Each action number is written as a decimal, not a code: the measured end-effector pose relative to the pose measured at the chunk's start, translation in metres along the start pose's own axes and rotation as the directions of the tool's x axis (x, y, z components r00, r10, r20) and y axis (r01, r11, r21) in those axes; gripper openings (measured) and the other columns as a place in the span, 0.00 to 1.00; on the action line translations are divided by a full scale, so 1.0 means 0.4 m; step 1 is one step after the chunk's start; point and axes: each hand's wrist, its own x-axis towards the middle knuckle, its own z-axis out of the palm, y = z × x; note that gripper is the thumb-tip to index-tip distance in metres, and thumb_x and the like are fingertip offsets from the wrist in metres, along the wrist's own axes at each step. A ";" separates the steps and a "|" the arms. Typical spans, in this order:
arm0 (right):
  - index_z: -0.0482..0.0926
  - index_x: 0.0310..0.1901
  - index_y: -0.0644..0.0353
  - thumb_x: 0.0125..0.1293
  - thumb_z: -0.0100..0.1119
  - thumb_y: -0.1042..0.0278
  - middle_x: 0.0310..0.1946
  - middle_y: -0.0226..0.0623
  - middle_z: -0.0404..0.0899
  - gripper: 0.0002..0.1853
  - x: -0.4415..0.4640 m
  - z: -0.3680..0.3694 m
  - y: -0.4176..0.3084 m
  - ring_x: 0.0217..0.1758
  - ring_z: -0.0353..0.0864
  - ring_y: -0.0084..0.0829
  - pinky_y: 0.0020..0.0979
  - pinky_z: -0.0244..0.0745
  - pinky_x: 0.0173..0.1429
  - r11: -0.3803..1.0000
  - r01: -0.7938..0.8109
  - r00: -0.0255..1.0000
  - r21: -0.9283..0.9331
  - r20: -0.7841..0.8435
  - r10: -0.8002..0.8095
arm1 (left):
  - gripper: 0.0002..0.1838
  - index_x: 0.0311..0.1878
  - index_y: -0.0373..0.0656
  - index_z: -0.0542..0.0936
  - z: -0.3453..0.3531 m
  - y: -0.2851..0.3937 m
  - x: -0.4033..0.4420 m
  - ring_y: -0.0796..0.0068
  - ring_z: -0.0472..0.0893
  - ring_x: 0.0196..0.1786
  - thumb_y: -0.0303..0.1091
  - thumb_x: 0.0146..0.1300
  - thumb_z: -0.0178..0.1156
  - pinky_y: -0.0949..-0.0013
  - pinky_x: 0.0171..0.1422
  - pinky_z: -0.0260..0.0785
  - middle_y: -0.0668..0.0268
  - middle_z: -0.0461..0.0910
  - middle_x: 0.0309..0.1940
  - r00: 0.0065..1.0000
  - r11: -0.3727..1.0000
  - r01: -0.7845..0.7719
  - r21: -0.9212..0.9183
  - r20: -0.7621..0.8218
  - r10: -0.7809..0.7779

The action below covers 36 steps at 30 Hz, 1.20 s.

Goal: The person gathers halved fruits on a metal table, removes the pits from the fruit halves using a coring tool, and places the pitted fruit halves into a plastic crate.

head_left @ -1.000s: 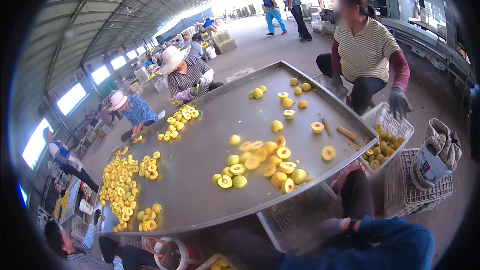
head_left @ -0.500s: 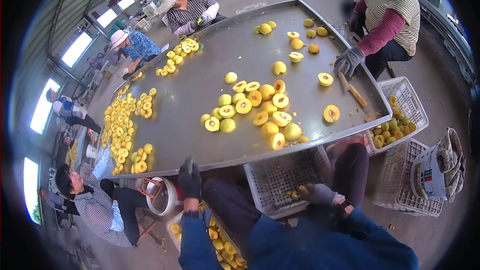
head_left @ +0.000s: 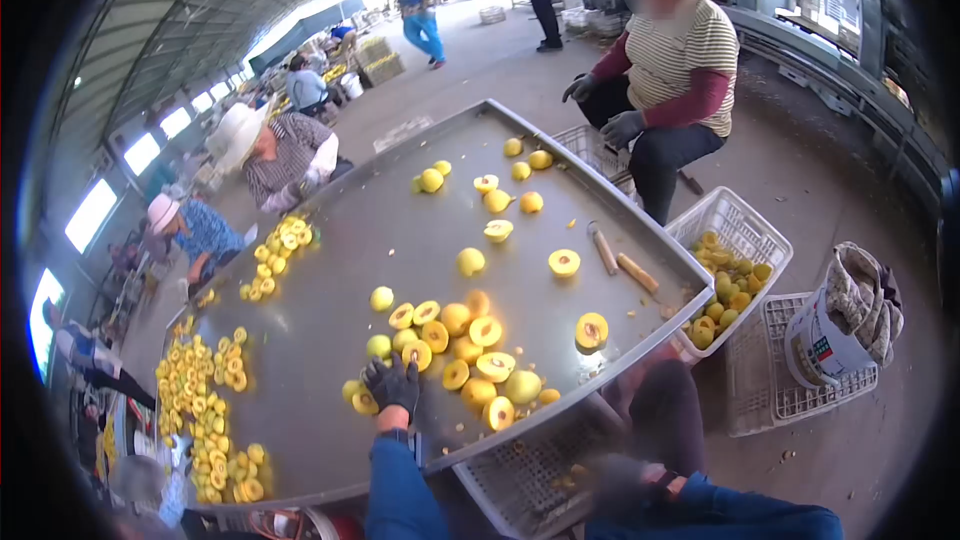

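Observation:
My left hand (head_left: 393,387), in a dark glove, reaches over the metal table with its fingers spread at the near left side of a group of yellow peaches. A halved peach (head_left: 365,401) lies beside its fingers, and whole green-yellow peaches (head_left: 378,346) sit just beyond. Several cut halves (head_left: 495,367) with brown pits lie to its right. My right hand (head_left: 620,488) is low, near the crate (head_left: 520,480) under the table edge. It is smeared by motion, so its fingers and anything in them cannot be made out.
Two wooden-handled tools (head_left: 637,273) lie on the metal table (head_left: 340,280) at right. A heap of peach halves (head_left: 200,420) covers the left side. A white crate of peaches (head_left: 728,215) stands past the right edge, near a seated co-worker (head_left: 680,70). A white bucket (head_left: 815,340) rests on another crate.
My left hand has moved from the table's near edge onto the peaches. My right hand is now blurred. The co-worker's gloved hand has left the table, and the view has turned.

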 end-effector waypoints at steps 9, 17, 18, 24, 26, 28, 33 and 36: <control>0.74 0.61 0.58 0.73 0.50 0.45 0.40 0.51 0.82 0.27 0.051 0.045 0.066 0.45 0.82 0.51 0.42 0.75 0.51 0.953 -0.233 0.954 0.192 0.235 0.186 | 0.26 0.58 0.42 0.76 -0.032 -0.058 -0.161 0.49 0.76 0.56 0.43 0.58 0.65 0.50 0.62 0.68 0.52 0.79 0.52 0.939 0.837 -0.333 -0.435 -0.076 0.334; 0.73 0.60 0.65 0.70 0.59 0.60 0.43 0.29 0.79 0.22 0.169 -0.165 -0.269 0.44 0.76 0.20 0.26 0.74 0.50 0.533 0.037 0.964 0.845 -0.171 0.204 | 0.40 0.70 0.39 0.65 -0.437 0.209 -0.391 0.46 0.66 0.71 0.36 0.56 0.70 0.53 0.73 0.62 0.46 0.62 0.71 0.731 0.450 -0.596 -0.665 -0.219 0.646; 0.73 0.61 0.65 0.70 0.60 0.58 0.44 0.30 0.79 0.24 0.169 -0.186 -0.324 0.45 0.77 0.20 0.25 0.74 0.50 0.504 -0.005 0.965 0.864 -0.127 0.228 | 0.40 0.70 0.39 0.65 -0.454 0.234 -0.407 0.45 0.65 0.72 0.36 0.56 0.70 0.52 0.74 0.61 0.46 0.61 0.71 0.697 0.404 -0.619 -0.674 -0.234 0.677; 0.78 0.49 0.64 0.66 0.66 0.52 0.30 0.28 0.79 0.22 0.169 -0.192 -0.433 0.23 0.72 0.16 0.22 0.65 0.25 0.417 -0.015 0.920 0.909 -0.151 0.361 | 0.43 0.73 0.35 0.60 -0.390 0.317 -0.524 0.58 0.62 0.75 0.52 0.64 0.63 0.57 0.77 0.54 0.53 0.61 0.74 0.944 0.051 -0.289 -0.956 -0.276 0.179; 0.77 0.48 0.64 0.66 0.65 0.52 0.30 0.31 0.80 0.22 0.191 -0.157 -0.433 0.26 0.77 0.23 0.28 0.71 0.28 0.527 0.094 0.894 0.845 -0.304 0.328 | 0.41 0.74 0.36 0.58 -0.390 0.378 -0.565 0.60 0.64 0.73 0.59 0.71 0.50 0.58 0.77 0.55 0.53 0.63 0.72 0.980 -0.096 -0.198 -0.976 -0.200 0.019; 0.76 0.48 0.64 0.66 0.64 0.52 0.29 0.38 0.82 0.22 0.198 -0.132 -0.425 0.29 0.82 0.32 0.34 0.75 0.32 0.664 0.177 0.870 0.726 -0.431 0.240 | 0.40 0.75 0.38 0.57 -0.408 0.400 -0.574 0.61 0.66 0.71 0.62 0.75 0.41 0.58 0.76 0.57 0.53 0.65 0.69 0.994 -0.370 -0.080 -0.925 -0.045 -0.102; 0.75 0.44 0.55 0.64 0.64 0.53 0.24 0.46 0.79 0.17 0.114 -0.161 -0.430 0.28 0.82 0.48 0.43 0.76 0.31 0.989 0.062 0.879 0.137 -0.476 0.011 | 0.38 0.75 0.43 0.57 -0.462 0.388 -0.576 0.63 0.73 0.65 0.63 0.76 0.33 0.58 0.74 0.61 0.55 0.72 0.62 0.978 -0.573 0.035 -0.819 0.146 -0.150; 0.70 0.34 0.52 0.67 0.61 0.53 0.18 0.39 0.74 0.14 0.103 -0.146 -0.435 0.21 0.80 0.44 0.42 0.72 0.22 0.945 0.123 0.779 -0.304 -0.560 -0.282 | 0.38 0.75 0.40 0.57 -0.460 0.383 -0.580 0.63 0.77 0.59 0.63 0.76 0.33 0.60 0.69 0.67 0.54 0.76 0.57 0.986 -0.407 0.005 -0.914 0.071 -0.149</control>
